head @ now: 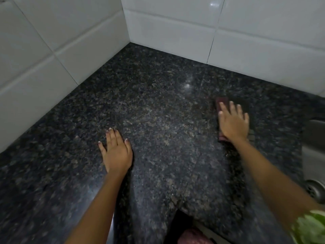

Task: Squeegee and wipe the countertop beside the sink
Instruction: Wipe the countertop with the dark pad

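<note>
A dark speckled granite countertop (158, 120) fills the corner between white tiled walls. My right hand (233, 120) presses flat on a dark red squeegee or scrubbing pad (219, 104) that lies on the counter near the sink, its far end and near end showing past my fingers and wrist. The hand is blurred. My left hand (117, 150) rests flat on the counter with its fingers spread, holding nothing, well to the left of the red tool.
White tiled walls (52, 50) bound the counter on the left and at the back. A steel sink (314, 138) with its drain (316, 189) lies at the right edge. The counter's front edge runs near the bottom, with a reddish object (191, 236) below it.
</note>
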